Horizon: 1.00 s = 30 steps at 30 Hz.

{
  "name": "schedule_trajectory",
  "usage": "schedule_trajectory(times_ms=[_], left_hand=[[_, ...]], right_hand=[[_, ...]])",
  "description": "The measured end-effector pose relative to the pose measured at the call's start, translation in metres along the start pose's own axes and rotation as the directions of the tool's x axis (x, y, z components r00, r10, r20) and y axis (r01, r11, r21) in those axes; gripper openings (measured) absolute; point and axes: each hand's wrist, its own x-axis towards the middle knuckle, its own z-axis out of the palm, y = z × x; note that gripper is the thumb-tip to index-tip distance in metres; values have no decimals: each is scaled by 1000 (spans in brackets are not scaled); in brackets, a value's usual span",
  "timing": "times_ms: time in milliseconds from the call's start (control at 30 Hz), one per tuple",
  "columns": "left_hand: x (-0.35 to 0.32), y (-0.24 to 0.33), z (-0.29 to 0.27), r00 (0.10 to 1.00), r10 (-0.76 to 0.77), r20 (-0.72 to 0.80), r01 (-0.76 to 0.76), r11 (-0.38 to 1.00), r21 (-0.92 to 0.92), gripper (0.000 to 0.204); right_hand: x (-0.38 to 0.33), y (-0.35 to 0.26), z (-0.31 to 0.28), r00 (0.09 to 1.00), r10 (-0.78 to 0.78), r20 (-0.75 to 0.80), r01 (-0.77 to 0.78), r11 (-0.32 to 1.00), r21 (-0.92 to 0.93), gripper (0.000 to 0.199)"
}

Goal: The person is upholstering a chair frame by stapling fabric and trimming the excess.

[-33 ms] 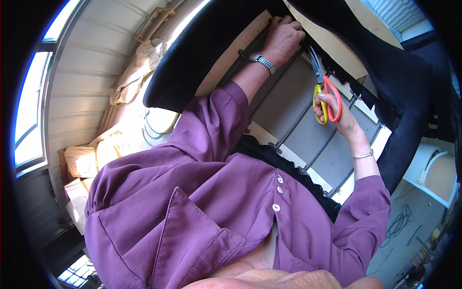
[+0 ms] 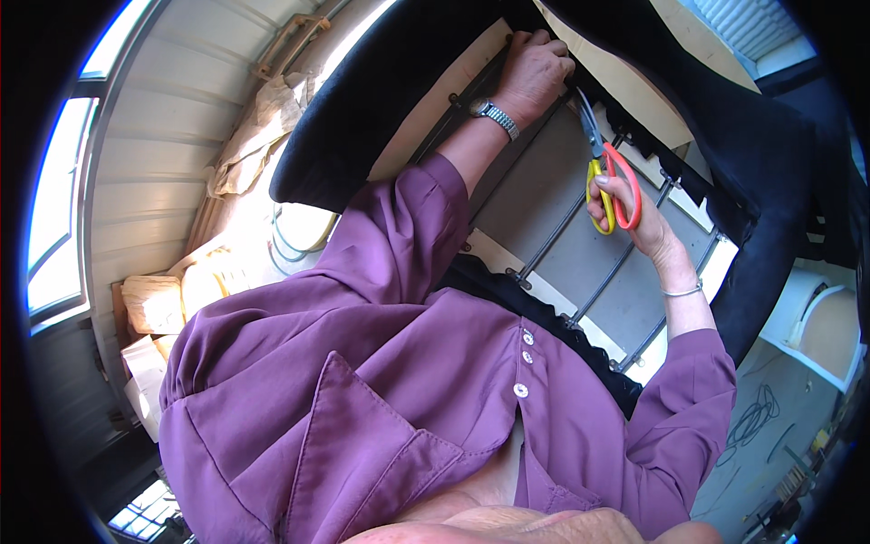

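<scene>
- Scissors (image 2: 605,177) with one yellow and one red-orange loop sit at about one o'clock in the view, blades aimed up toward the edge of the black fabric (image 2: 725,127).
- Right hand (image 2: 625,213) has its fingers (image 2: 600,186) threaded through the loops and closed on them; the blades look nearly together, tips close beside the left hand.
- Left hand (image 2: 533,77), at twelve o'clock, curls its fingers over the fabric's edge, apparently pinning it taut so the blades have a firm line to bite.
- A metal wristwatch (image 2: 494,115) rides the left wrist, a thin bangle (image 2: 681,291) the right.
- Under both hands lies a grey panel (image 2: 535,195) crossed by metal rods (image 2: 557,236), framed in pale board.
- Purple sleeves (image 2: 399,245) fill the lower half.
- Containers: pale sacks or wrapped bundles (image 2: 154,304) at nine o'clock; their contents cannot be seen.
</scene>
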Motion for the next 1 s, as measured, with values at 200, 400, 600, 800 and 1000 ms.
schedule_trajectory(times_ms=[200, 400, 600, 800, 1000], left_hand=[[-1, 1, 3, 998, -30, -51, 27, 998, -60, 8], [-3, 2, 1, 996, -56, -68, 52, 997, -50, 8], [-1, 3, 10, 992, -30, -121, 21, 997, -71, 7], [-2, 3, 9, 982, -75, -176, 60, 994, -91, 8], [-2, 5, 9, 989, -70, -128, 56, 992, -110, 9]], right_hand=[[19, 9, -2, 999, -13, 29, 11, 997, 82, 50], [25, 1, -6, 997, -64, 42, 58, 990, 131, 46], [28, -4, -12, 997, -57, 54, 50, 991, 123, 47], [23, -5, -19, 993, -21, 119, 7, 994, 111, 47], [33, -6, -14, 992, -72, 103, 51, 980, 190, 45]])
